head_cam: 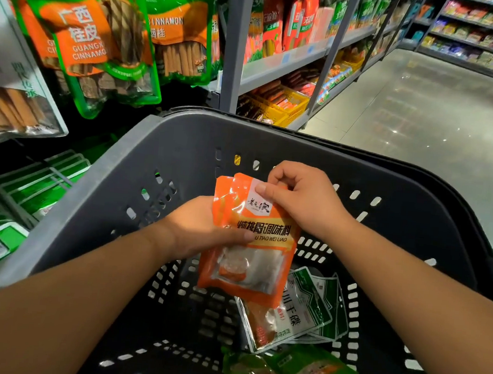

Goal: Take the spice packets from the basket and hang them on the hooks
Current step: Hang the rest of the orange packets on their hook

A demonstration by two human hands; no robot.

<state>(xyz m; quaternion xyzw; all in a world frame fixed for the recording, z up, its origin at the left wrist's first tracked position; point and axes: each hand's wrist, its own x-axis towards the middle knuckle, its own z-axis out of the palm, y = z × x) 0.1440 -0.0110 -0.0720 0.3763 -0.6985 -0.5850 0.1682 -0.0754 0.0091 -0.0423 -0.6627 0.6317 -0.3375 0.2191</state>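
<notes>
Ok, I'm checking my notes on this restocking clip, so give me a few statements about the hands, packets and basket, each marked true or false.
1. The orange packets are held above the basket. True.
2. The right hand pinches their top edge. True.
3. The left hand rests on the basket rim. False: it grips the orange packets' left side.
4. Nothing is left in the basket. False: white-and-green packets and a green packet lie in it.
5. Cinnamon packets hang at the upper left. True.
</notes>
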